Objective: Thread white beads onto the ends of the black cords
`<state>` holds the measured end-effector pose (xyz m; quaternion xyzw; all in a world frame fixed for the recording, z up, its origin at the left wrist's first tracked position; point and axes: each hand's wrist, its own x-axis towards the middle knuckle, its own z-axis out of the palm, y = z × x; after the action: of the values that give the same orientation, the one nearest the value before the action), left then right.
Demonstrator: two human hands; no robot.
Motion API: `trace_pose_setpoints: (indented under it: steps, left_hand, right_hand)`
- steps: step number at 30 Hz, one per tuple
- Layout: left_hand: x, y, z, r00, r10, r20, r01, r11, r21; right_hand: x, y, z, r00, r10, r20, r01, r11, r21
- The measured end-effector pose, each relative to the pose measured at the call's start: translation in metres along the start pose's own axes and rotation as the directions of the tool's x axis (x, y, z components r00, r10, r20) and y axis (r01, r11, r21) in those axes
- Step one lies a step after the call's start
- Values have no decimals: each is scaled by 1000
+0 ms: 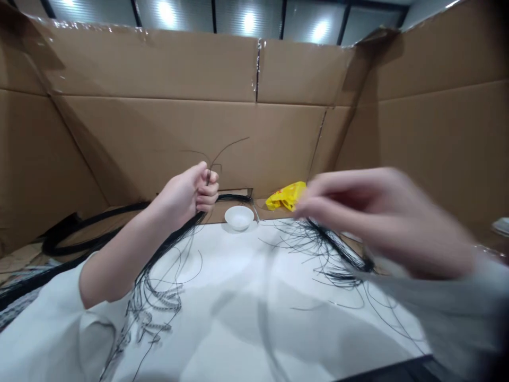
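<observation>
My left hand (199, 191) is closed in a fist, raised at centre left. Out of its top stick a few thin dark strands (226, 147), one bending right and a fainter one left. My right hand (350, 212) is at the right, blurred by motion, its thumb and fingertips pressed together. What they hold, if anything, cannot be made out. Below the right hand lies a loose bundle of black strands (338, 252) with splayed ends. A longer black bundle (170, 241) runs behind my left forearm, and crimped grey-black pieces (153, 315) lie below it.
A small white bowl (239, 217) stands at the back of the white work surface (238, 329). Behind it are a crumpled yellow plastic bag (285, 196) and tall cardboard walls (159, 127) on three sides. A black coil (59, 245) loops at the left.
</observation>
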<state>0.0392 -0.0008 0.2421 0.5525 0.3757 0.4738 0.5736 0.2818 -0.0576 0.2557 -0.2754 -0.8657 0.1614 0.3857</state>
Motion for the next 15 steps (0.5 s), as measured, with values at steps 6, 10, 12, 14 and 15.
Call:
trace_pose_setpoints:
  steps: [6,10,12,14,15]
  left_hand:
    - [4,-18,27,993,66,-98,-57,994,98]
    - [2,-26,25,998,-1,-57,11,983,181]
    - [2,-29,23,998,8,-68,8,971,239]
    - [2,-34,22,994,39,-99,-7,953,302]
    - [2,-36,22,993,63,-103,-23,937,349]
  right_hand:
    - [54,35,72,992,-122,17,123,985,-118]
    - [55,53,83,988,-151,14,145,917,-372]
    - [51,56,83,989,-145,38,146,880,-451]
    - [47,56,84,986,-149,70,164,862,-479]
    - [46,56,83,985,-152,82,173,862,-477]
